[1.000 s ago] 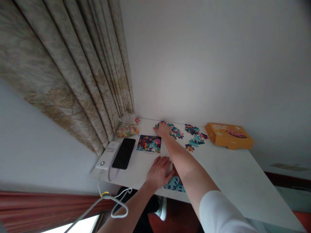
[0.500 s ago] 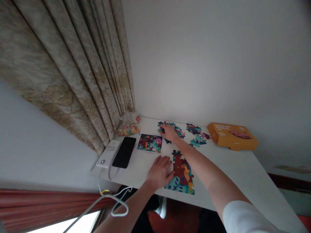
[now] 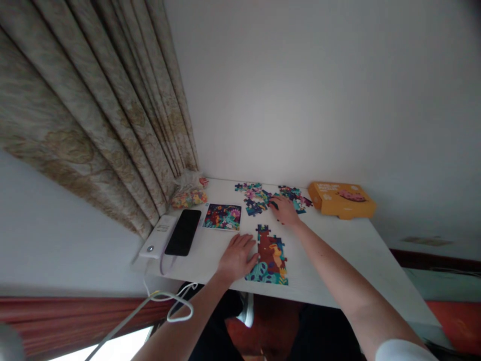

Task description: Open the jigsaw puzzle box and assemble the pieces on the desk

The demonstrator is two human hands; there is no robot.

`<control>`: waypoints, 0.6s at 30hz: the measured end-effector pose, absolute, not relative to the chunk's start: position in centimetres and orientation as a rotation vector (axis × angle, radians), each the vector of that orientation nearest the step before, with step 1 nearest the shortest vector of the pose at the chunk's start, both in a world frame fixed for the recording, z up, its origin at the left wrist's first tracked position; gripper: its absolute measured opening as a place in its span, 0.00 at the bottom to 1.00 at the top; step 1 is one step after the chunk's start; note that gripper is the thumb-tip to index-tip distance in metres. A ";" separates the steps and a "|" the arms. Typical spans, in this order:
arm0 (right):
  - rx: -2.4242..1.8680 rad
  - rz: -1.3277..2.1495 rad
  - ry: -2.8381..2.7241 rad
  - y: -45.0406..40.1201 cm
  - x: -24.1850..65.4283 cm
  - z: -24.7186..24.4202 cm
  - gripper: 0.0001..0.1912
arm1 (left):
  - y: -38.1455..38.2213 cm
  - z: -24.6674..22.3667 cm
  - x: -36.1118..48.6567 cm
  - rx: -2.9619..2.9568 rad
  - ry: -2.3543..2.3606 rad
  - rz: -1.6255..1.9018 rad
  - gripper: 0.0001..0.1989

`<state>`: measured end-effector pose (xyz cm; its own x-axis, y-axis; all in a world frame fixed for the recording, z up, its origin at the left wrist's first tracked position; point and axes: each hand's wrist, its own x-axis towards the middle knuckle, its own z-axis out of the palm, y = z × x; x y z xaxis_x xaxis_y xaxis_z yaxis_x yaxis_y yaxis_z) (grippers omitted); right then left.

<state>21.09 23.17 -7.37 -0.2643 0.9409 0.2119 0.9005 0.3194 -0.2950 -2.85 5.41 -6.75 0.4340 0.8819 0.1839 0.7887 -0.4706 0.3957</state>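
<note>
My left hand (image 3: 235,258) lies flat on the table with its fingers stretched out, its thumb beside the left edge of the partly joined jigsaw puzzle (image 3: 268,258). That section shows a yellow animal on brown above teal leaves. Farther back, my right hand (image 3: 285,211) reaches in among the loose pieces, fingers bent and pinched around a dark puzzle piece (image 3: 274,205). Loose puzzle pieces (image 3: 253,193) lie to its left, and more colourful pieces (image 3: 299,202) lie to its right, partly hidden by the hand. A printed reference picture (image 3: 222,217) sits left of the puzzle.
A black phone (image 3: 183,232) and a white power bank (image 3: 160,235) with a cable (image 3: 180,303) are at the left. Behind them stands a clear bag of colourful pieces (image 3: 189,197). An orange box (image 3: 341,199) sits at the back right, by the wall.
My right hand has moved right, from the left group of loose pieces toward the right group, with the dark piece at its fingertips. My left hand stays flat beside the joined section.
</note>
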 end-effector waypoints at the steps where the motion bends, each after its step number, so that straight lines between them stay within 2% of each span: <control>1: -1.645 0.148 -2.217 22.2 21.8 -7.6 0.17 | 5.5 -6.8 -2.9 2.446 1.451 0.540 0.18; 10: -1.948 0.065 -1.764 14.8 25.9 -9.4 0.22 | 6.4 -7.7 -2.7 2.516 1.437 0.646 0.15; 14: -1.915 0.109 -1.869 14.4 25.4 -9.1 0.24 | 9.9 -7.3 -0.4 2.434 1.587 0.758 0.16; 18: -1.906 0.124 -1.939 14.6 25.0 -8.7 0.23 | 15.5 -5.4 1.5 2.350 1.848 0.588 0.18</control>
